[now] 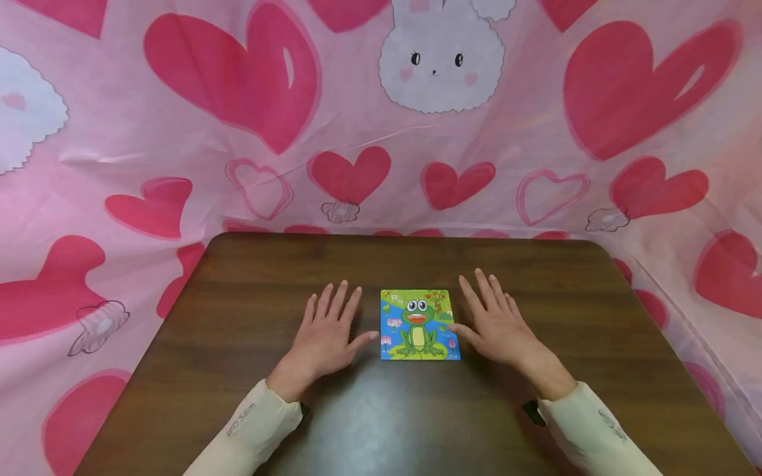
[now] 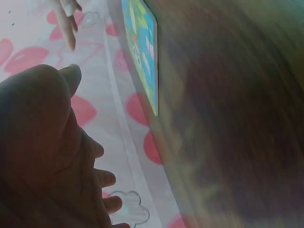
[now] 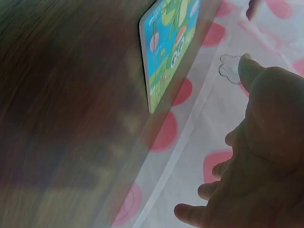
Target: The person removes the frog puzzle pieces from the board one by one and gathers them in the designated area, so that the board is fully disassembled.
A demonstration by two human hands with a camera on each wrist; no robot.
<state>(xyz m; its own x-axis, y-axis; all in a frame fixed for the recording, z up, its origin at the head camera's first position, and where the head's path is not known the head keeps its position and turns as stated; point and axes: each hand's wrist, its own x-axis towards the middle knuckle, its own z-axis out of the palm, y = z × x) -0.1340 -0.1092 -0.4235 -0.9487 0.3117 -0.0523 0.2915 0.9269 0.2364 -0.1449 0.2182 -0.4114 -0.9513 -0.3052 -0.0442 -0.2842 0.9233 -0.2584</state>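
Note:
A square picture board [image 1: 419,337] with a green frog on a lily pad lies flat on the dark wooden table [image 1: 393,416]. My left hand [image 1: 326,334] is held palm down to its left, fingers straight and spread, the thumb tip close to the board's left edge. On the other side my right hand [image 1: 497,324] is spread the same way, its thumb overlapping the board's right edge in the head view. Both wrist views show the hands raised over the table, with the board [image 2: 146,52] seen at a slant. Neither hand holds anything.
Behind the table hangs a pink cloth [image 1: 411,139] printed with red hearts and white rabbit faces, and it runs down both sides too. The table's far edge [image 1: 405,236] meets this cloth. Pale sleeves [image 1: 256,423] cover both forearms.

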